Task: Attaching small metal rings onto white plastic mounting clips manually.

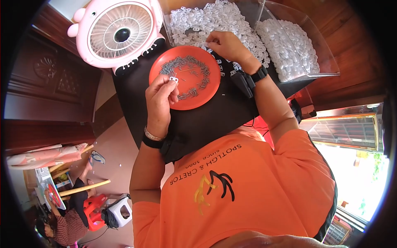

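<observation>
My left hand [159,93] is over the left part of a round orange-red plate [188,106]. Its thumb and fingers pinch a small white plastic piece with holes [174,79]. On the plate, many small grey metal pins [202,68] lie in a rough ring, with a few in the middle. My right hand [227,44] is beyond the plate's far right rim, at the near edge of a heap of similar white plastic pieces [206,22]. Its fingers are drawn together; what they hold, if anything, I cannot make out.
A pink animal-shaped fan [113,62] stands at the far left of the black table [198,128]. A clear plastic bin [326,62] at the right holds more white pieces. Some loose pieces lie right of the plate. At the lower left, a person [68,225] sits near stools.
</observation>
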A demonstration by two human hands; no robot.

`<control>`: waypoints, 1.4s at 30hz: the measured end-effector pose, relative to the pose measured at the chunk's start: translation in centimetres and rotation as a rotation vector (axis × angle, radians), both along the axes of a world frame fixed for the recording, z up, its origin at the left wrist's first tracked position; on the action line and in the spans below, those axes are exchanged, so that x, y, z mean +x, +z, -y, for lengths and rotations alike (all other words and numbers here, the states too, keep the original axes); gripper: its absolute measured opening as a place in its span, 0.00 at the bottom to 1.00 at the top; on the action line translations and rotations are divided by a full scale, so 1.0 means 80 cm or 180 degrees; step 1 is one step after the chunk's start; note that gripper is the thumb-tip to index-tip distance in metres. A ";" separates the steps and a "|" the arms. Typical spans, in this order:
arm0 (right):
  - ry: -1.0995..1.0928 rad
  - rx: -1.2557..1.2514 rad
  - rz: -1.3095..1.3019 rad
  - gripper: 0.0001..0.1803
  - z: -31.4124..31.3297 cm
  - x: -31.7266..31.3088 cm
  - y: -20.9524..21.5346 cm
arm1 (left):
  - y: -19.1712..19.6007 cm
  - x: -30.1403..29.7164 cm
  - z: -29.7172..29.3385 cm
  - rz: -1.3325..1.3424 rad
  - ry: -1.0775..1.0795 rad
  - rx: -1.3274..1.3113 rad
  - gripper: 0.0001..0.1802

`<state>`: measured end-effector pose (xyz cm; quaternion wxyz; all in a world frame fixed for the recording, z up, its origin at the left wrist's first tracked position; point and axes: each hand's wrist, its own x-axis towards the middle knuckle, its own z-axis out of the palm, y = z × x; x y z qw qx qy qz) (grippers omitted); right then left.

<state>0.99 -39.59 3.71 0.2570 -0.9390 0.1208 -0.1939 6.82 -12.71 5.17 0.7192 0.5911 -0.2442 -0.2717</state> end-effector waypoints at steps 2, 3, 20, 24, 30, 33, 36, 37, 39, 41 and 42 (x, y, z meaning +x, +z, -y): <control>0.0441 0.1559 -0.0011 0.10 -0.010 -0.004 0.018 | 0.001 0.001 0.000 -0.0078 -0.0191 -0.0085 0.07; 0.0467 0.1575 -0.0015 0.10 -0.020 -0.005 0.026 | 0.000 0.001 0.000 -0.0077 -0.0165 -0.0070 0.07; 0.1958 0.2442 0.0180 0.08 -0.106 -0.008 0.018 | -0.010 0.008 0.003 -0.0587 -0.0446 -0.0352 0.08; 0.1897 0.2638 0.0089 0.08 -0.107 -0.008 0.019 | -0.009 0.004 0.004 -0.0692 -0.0586 -0.0226 0.08; 0.1729 0.3213 0.0088 0.09 -0.112 -0.008 0.014 | -0.008 0.005 0.003 -0.0704 -0.0485 -0.0298 0.08; 0.1867 0.3213 0.0248 0.09 -0.113 -0.006 0.008 | -0.011 0.005 0.005 -0.0680 -0.0556 -0.0344 0.08; 0.1819 0.3093 0.0353 0.09 -0.120 -0.004 0.005 | -0.005 -0.004 0.007 -0.0535 -0.0604 -0.0135 0.09; 0.1758 0.2972 0.0385 0.09 -0.123 -0.005 0.005 | -0.005 -0.005 0.007 -0.0534 -0.0602 -0.0131 0.09; 0.1675 0.3124 0.0262 0.09 -0.124 -0.008 0.010 | -0.007 -0.005 0.007 -0.0541 -0.0591 -0.0217 0.09; 0.1593 0.3275 0.0136 0.09 -0.121 -0.009 0.012 | -0.007 -0.002 0.007 -0.0562 -0.0561 -0.0257 0.08; 0.1542 0.3328 0.0064 0.09 -0.117 -0.008 0.012 | -0.007 -0.001 0.006 -0.0583 -0.0527 -0.0296 0.08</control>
